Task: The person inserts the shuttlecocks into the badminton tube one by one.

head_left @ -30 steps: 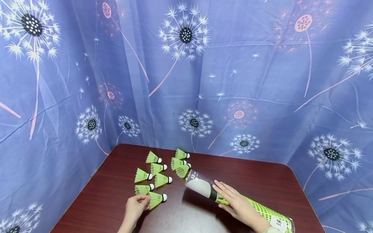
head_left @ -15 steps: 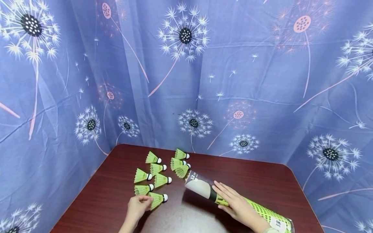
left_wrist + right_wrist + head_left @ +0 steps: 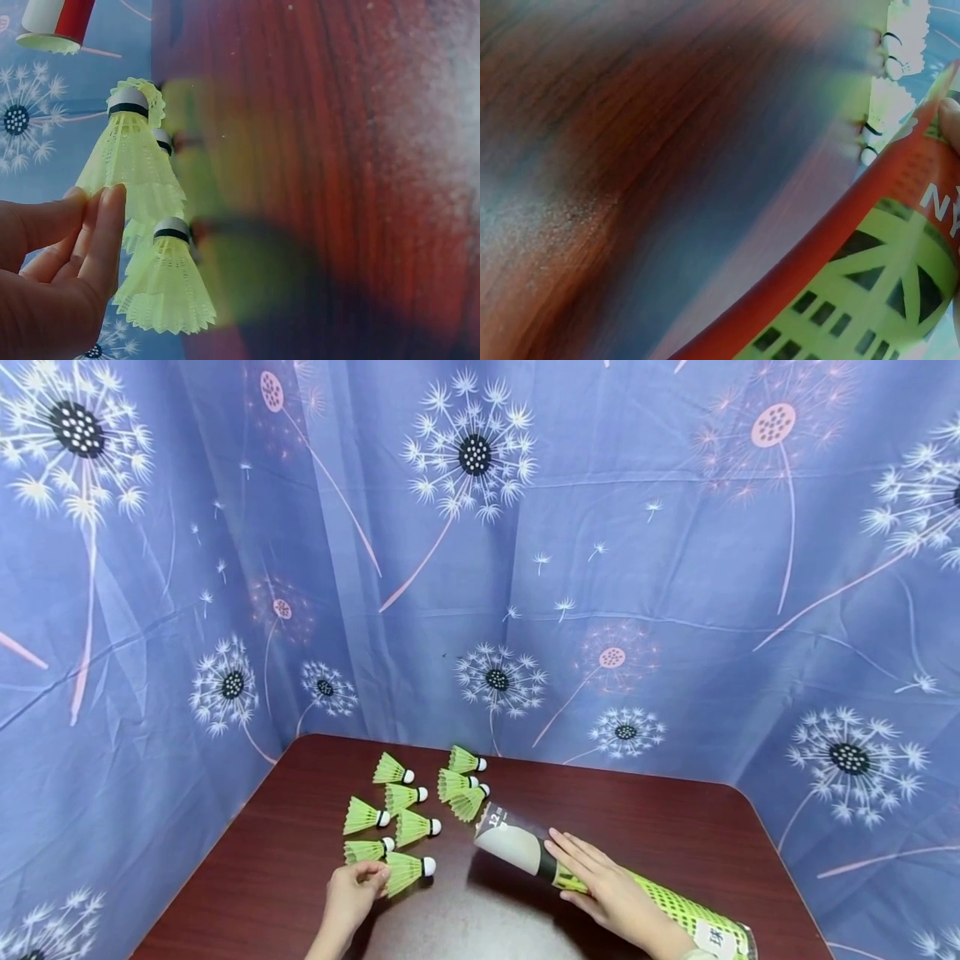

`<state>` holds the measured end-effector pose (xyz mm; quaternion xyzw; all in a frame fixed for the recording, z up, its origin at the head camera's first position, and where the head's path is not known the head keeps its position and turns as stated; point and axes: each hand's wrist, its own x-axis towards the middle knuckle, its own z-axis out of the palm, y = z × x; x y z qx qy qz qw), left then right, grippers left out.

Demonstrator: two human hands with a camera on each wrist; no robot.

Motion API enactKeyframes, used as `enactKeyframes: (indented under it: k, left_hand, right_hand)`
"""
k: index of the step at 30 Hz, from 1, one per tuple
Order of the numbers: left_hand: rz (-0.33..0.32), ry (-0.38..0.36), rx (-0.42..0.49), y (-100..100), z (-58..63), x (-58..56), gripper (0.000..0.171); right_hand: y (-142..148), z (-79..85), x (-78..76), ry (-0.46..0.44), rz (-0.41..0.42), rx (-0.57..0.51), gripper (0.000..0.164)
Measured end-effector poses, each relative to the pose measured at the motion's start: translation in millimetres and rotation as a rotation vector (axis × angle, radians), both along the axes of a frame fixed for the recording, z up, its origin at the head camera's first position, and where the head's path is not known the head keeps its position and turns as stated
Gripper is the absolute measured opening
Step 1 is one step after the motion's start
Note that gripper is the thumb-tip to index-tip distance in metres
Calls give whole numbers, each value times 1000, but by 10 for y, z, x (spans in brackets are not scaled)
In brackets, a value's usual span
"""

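Observation:
My left hand (image 3: pixel 352 893) pinches a yellow-green shuttlecock (image 3: pixel 406 871) by its skirt, thumb against fingers; its white cork points right. In the left wrist view the held shuttlecock (image 3: pixel 124 161) has its cork upward in the picture, with other shuttlecocks (image 3: pixel 169 281) close beside it. My right hand (image 3: pixel 611 893) holds a long shuttlecock tube (image 3: pixel 686 906) from above, fingers across its top and thumb on the near side. The tube lies slanted, its clear end (image 3: pixel 510 839) toward the shuttlecocks and over a dark shadow. Green mesh print covers its body (image 3: pixel 870 292) in the right wrist view.
Several shuttlecocks (image 3: pixel 417 828) lie in a group on the left of the dark red-brown table (image 3: pixel 645 806). Further back, a smaller cluster (image 3: pixel 456 785) lies just beyond the tube's clear end. Blue dandelion-print curtains (image 3: pixel 570 568) hang behind and at both sides.
The shuttlecock in my left hand has shifted slightly right and up, its cork now over a small shadow. The right hand and the tube stay in place.

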<state>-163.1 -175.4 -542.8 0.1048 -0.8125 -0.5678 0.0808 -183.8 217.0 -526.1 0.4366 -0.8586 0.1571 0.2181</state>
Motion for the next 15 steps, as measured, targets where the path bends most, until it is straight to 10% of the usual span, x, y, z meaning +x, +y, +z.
enactKeyframes:
  k: [15]
  left_hand:
    - [60,271,-267,85,146,-139,5]
  right_hand:
    - [4,-5,10,-29,-18,28,75]
